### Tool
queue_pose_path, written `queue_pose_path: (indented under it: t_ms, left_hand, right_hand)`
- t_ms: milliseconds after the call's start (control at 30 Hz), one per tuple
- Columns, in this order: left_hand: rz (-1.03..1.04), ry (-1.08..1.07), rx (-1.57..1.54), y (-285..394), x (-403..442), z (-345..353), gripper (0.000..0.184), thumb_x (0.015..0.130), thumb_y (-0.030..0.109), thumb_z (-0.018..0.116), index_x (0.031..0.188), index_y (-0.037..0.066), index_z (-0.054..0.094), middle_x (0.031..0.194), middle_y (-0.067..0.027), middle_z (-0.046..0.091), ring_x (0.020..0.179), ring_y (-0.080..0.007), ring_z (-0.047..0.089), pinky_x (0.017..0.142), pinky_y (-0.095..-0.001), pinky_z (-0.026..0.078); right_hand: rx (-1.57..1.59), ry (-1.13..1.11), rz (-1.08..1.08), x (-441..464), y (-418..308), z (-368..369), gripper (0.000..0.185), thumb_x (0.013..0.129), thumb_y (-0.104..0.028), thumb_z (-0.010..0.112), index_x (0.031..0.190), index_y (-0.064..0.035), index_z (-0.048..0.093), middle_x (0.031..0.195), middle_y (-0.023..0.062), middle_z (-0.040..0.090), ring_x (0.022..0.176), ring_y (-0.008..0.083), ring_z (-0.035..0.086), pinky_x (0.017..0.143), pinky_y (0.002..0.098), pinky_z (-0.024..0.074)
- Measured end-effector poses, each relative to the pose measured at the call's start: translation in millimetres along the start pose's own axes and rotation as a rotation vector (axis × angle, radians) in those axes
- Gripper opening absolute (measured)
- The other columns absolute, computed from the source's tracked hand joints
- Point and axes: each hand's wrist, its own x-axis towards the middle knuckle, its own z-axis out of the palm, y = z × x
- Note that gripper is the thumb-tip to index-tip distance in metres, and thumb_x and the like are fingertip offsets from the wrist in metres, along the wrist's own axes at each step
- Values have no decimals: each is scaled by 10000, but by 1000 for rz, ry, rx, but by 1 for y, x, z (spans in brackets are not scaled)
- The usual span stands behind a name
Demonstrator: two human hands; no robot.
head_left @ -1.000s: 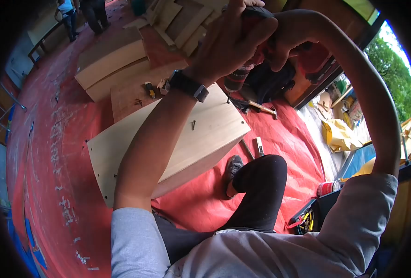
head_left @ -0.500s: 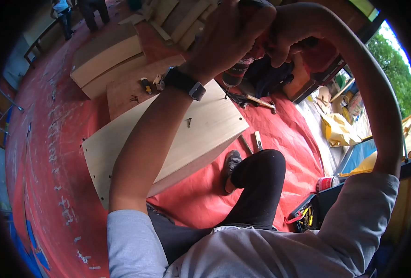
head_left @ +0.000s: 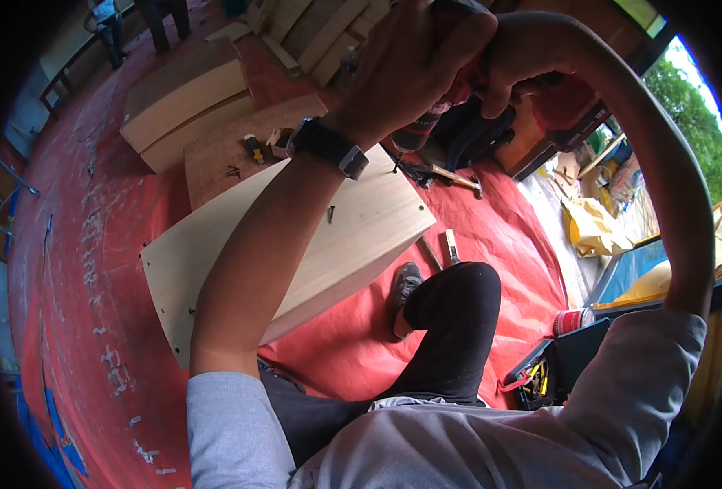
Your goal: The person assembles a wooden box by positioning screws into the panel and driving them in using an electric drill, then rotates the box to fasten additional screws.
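Observation:
Both my hands are wrapped round a red and black power drill (head_left: 416,130) at the top centre. My left hand (head_left: 406,73), with a dark watch at the wrist, grips its upper body. From the right, my right hand (head_left: 512,61) holds the drill's handle. The chuck points down at a dark screw (head_left: 397,163) standing near the far corner of a pale wooden box (head_left: 361,220). A loose screw (head_left: 331,213) lies on the box top. My left forearm crosses over the box and hides part of it.
Beyond stand a wooden box (head_left: 186,98) and a board (head_left: 206,167) bearing a yellow-black tool (head_left: 253,149). Right of the box lie a hammer (head_left: 457,179) and another tool (head_left: 452,246) on red sheeting. An open toolbox (head_left: 577,354) sits lower right. Two people stand far left.
The drill has tilted slightly, and its chuck has moved a little off the screw's head. The view has shifted slightly, moving the box left in the frame.

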Motion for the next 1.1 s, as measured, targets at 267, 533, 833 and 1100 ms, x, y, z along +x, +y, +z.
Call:
queue_pose_path:
  t_ms: [267, 533, 833, 1100]
  left_hand:
    - [8, 9, 8, 0, -2, 3, 415, 1052, 358, 592, 1274, 26, 479, 1083, -208, 616, 951, -300, 647, 827, -416, 515]
    - [-156, -56, -69, 10, -2, -1, 408, 1050, 353, 598, 1277, 37, 475, 1036, -191, 632, 904, -284, 660, 781, -407, 527]
    - [-47, -12, -12, 0, -7, 0, 425, 1048, 365, 597, 1285, 35, 473, 1086, -201, 618, 933, -294, 653, 812, -413, 522]
    - [-61, -9, 30, 2, -12, 2, 473, 1031, 364, 622, 1310, 12, 473, 1091, -222, 628, 975, -322, 665, 848, -419, 526]
  right_hand:
    - [-12, -3, 22, 1, -1, 2, 331, 643, -100, 905, 913, -21, 732, 688, 39, 674, 568, 139, 615, 545, 313, 490]
    - [-5, 18, -12, 3, -2, 5, 321, 659, -112, 894, 921, -17, 734, 694, 44, 680, 576, 148, 629, 554, 322, 502]
    - [39, -15, -26, 2, -5, 5, 349, 675, -72, 864, 995, -25, 732, 699, 43, 676, 582, 157, 638, 542, 315, 502]
    - [96, -13, -71, 5, 2, 12, 353, 688, -56, 845, 1023, -36, 735, 742, 58, 698, 635, 160, 665, 575, 324, 530]
